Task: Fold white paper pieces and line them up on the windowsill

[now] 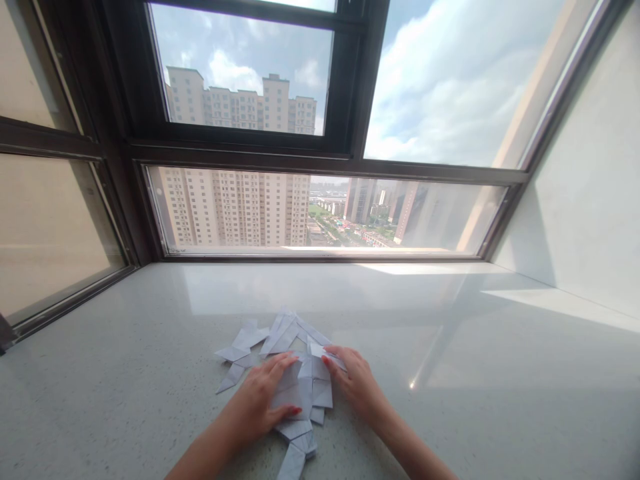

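Observation:
A white folded-paper figure (306, 390) lies on the pale speckled sill in the lower middle, made of several creased, joined sections. My left hand (260, 397) grips its left side, with fingertips near the top and the thumb lower down on the paper. On the other side, my right hand (354, 377) pinches a paper flap (320, 351) at the upper right between thumb and fingers. Angular folded sections (243, 343) spread out at the upper left, and another pointed section (283, 331) sits just above my hands. A narrow paper tail (292, 460) runs toward the bottom edge.
The glossy sill (475, 373) stretches out on both sides, with sunlit patches at the right. Dark window frames (320, 259) border it at the back and left. A white wall (595, 200) rises at the right. Tall buildings (240, 207) show through the glass.

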Motion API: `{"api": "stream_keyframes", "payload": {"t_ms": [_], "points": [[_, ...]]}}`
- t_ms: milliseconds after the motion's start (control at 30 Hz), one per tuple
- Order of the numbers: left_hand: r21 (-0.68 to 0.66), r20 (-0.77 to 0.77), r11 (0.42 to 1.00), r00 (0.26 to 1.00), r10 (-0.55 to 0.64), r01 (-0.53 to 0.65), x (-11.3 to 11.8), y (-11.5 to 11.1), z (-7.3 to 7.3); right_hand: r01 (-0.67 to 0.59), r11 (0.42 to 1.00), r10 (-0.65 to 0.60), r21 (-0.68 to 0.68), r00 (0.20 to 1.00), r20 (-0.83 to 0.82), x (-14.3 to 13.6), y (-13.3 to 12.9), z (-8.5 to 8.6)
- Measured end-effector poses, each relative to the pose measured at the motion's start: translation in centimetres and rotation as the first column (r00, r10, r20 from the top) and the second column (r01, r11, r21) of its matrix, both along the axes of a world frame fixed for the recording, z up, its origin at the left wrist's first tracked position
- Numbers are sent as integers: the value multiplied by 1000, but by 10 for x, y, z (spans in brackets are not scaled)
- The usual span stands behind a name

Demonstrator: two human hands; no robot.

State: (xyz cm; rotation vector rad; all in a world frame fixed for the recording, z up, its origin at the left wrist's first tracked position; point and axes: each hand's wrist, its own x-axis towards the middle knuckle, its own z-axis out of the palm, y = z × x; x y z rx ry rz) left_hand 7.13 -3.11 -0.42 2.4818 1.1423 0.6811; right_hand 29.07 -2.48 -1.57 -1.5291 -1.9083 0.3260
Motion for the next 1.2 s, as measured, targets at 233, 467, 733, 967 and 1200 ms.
{"api": "stream_keyframes", "payload": {"t_ms": [233, 467, 733, 967, 1200], "points": [[-3, 267, 997, 961, 75, -77, -2, 8, -4, -54, 999, 53, -8, 995, -86, -2, -1, 8], [-84, 429, 952, 851, 302, -296, -4, 11, 7, 27, 994, -20, 102, 998, -65, -2, -1, 9], [-269, 541, 923, 750, 381, -276, -9, 13, 12, 151, 960, -85, 237, 960, -267, 1, -4, 13], [-291, 606, 947, 739, 295, -140, -6, 9, 13, 146, 911, 2, 386, 934, -358, 2, -8, 17], [-195, 430, 975, 884, 182, -105, 0, 7, 9, -49, 940, 128, 338, 968, -216, -3, -12, 22]]}}
